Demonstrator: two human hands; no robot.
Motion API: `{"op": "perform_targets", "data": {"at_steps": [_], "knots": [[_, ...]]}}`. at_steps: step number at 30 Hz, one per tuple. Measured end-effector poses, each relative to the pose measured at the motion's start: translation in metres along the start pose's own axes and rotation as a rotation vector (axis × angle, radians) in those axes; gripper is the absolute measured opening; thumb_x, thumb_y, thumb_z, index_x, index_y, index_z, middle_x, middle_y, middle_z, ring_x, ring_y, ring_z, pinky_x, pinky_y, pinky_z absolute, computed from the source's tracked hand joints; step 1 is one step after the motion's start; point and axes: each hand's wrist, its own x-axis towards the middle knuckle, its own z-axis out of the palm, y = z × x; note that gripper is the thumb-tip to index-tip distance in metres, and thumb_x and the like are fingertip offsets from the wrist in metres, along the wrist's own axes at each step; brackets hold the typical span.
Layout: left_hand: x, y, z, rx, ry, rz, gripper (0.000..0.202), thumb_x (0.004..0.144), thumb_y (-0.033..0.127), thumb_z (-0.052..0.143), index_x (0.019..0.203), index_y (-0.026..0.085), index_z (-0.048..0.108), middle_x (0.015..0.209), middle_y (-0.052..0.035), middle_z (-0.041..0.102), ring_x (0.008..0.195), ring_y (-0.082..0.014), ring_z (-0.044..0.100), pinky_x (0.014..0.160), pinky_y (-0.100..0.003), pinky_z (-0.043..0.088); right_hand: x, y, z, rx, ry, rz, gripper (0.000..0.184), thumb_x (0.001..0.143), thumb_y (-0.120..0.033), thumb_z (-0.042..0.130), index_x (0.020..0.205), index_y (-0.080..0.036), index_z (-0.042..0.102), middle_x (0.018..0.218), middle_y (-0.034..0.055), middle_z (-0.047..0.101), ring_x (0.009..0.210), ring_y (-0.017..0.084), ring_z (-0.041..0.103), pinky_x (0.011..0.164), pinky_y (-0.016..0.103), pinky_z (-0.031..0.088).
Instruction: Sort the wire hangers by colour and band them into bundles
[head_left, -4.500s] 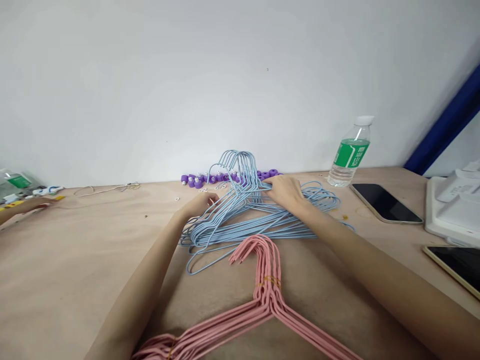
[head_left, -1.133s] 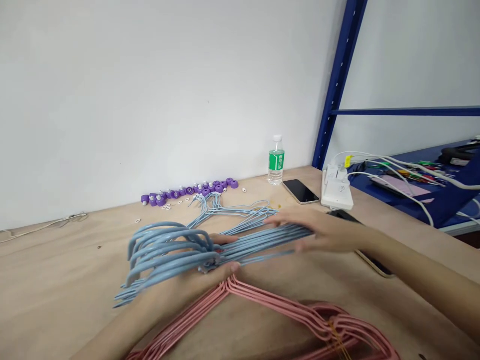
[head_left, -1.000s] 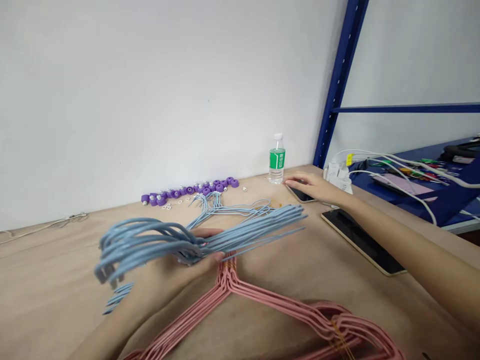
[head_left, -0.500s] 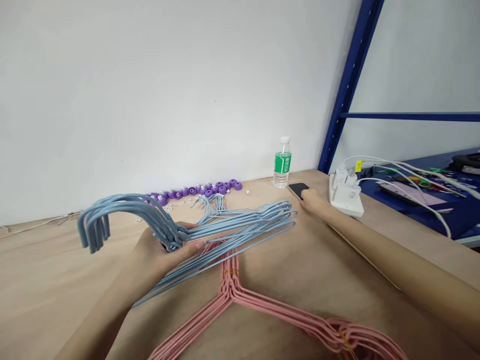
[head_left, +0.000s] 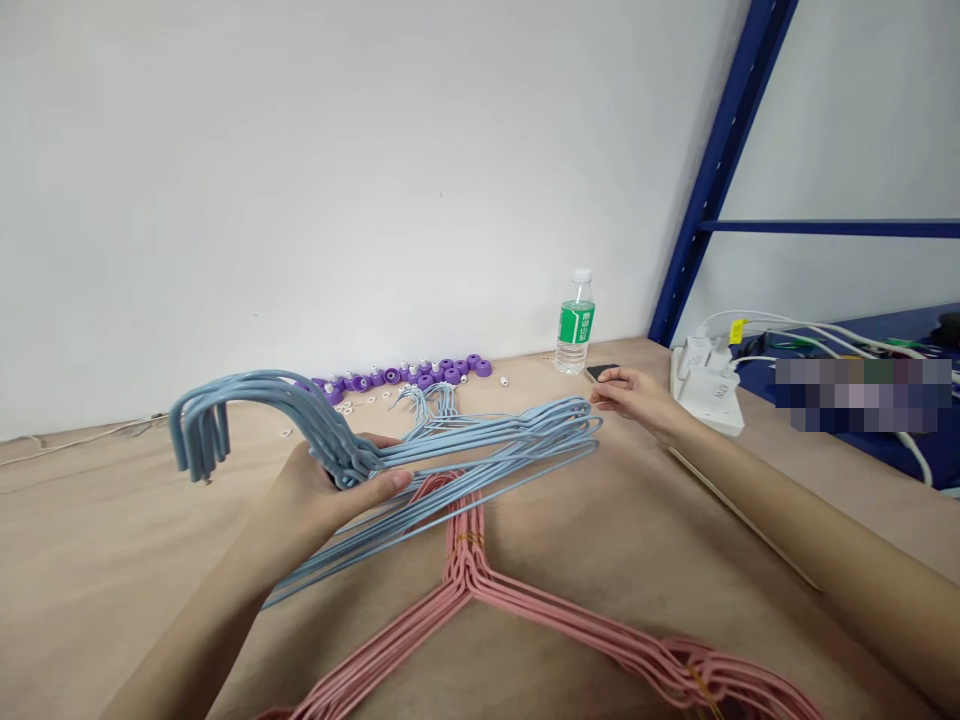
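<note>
My left hand (head_left: 330, 495) is closed around the necks of a bundle of blue wire hangers (head_left: 480, 450). It holds them just above the table, hooks pointing left and shoulders stretching right. My right hand (head_left: 637, 400) hovers at the far right beside a dark phone (head_left: 602, 371). Its fingertips are pinched together, and I cannot make out what is in them, if anything. A tied bundle of pink hangers (head_left: 480, 585) lies on the table in front of me. A few more blue hangers (head_left: 436, 403) lie behind the held bundle.
Purple round parts (head_left: 420, 376) and small white rings line the wall. A green-labelled water bottle (head_left: 575, 325) stands near the phone. A white power strip (head_left: 709, 385) with cables lies at the right, by a blue rack post (head_left: 720, 150). A thin cord (head_left: 75, 435) lies far left.
My left hand lifted the blue bundle off the pile and turned its hooks to the left. My right hand let go of the hangers, reached to the phone, and is now raised beside it.
</note>
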Motion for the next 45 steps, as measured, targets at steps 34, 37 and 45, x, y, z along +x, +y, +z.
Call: {"op": "perform_targets", "data": {"at_steps": [34, 37, 45], "knots": [[-0.003, -0.002, -0.012, -0.058, -0.031, -0.070, 0.034, 0.061, 0.049, 0.057, 0.078, 0.020, 0.063, 0.075, -0.0027, 0.061, 0.064, -0.0156, 0.049, 0.045, -0.021, 0.032, -0.075, -0.058, 0.044, 0.984, -0.144, -0.359, 0.076, 0.061, -0.049, 0.064, 0.118, -0.026, 0.020, 0.127, 0.0141, 0.042, 0.109, 0.024, 0.050, 0.085, 0.039, 0.045], [-0.003, -0.003, -0.011, -0.047, -0.082, -0.075, 0.039, 0.061, 0.052, 0.057, 0.081, 0.019, 0.064, 0.077, -0.0037, 0.063, 0.066, -0.0172, 0.052, 0.042, -0.021, 0.032, -0.073, -0.056, 0.045, 1.136, -0.063, -0.381, 0.062, 0.062, -0.044, 0.069, 0.110, -0.030, 0.033, 0.119, 0.0073, 0.049, 0.108, 0.023, 0.052, 0.077, 0.034, 0.048], [0.008, -0.015, -0.020, 0.094, -0.347, 0.019, 0.042, 0.056, 0.051, 0.063, 0.086, 0.022, 0.068, 0.086, -0.0037, 0.069, 0.085, -0.0256, 0.062, 0.077, -0.034, 0.050, -0.062, -0.049, 0.026, 0.834, -0.612, -0.598, 0.041, 0.065, -0.021, 0.072, 0.101, -0.023, 0.053, 0.102, 0.0042, 0.062, 0.098, 0.019, 0.059, 0.083, 0.033, 0.046]]}}
